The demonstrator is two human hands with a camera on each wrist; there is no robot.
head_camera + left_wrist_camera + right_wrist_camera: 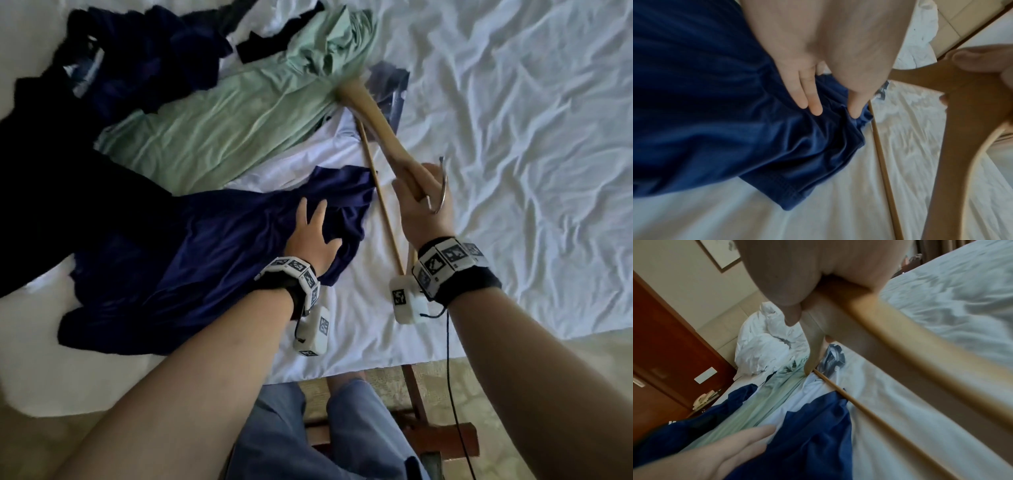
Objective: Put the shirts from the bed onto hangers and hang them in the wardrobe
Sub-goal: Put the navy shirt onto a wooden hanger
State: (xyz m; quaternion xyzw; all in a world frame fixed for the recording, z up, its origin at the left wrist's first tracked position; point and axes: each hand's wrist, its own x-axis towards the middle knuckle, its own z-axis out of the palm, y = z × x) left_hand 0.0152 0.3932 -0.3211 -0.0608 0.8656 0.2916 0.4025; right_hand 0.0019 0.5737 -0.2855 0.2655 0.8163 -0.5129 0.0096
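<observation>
A navy blue shirt (191, 246) lies spread on the white bed sheet (513, 137). My left hand (313, 236) rests on it with fingers straight and spread; in the left wrist view the fingertips (813, 108) press into the blue cloth (735, 129). My right hand (423, 198) grips a wooden hanger (370, 113) at its middle, beside the metal hook (442, 192). The hanger's thin bar (380, 198) runs along the blue shirt's edge. In the right wrist view the hanger (910, 340) fills the foreground. A pale green shirt (212, 126) lies behind, its cloth over the hanger's far end.
More dark clothes (130, 58) are piled at the back left of the bed. A white shirt (308, 161) lies under the others. A crumpled white duvet (764, 344) and a brown wooden door (663, 337) stand beyond. A wooden stool (428, 435) is by my legs.
</observation>
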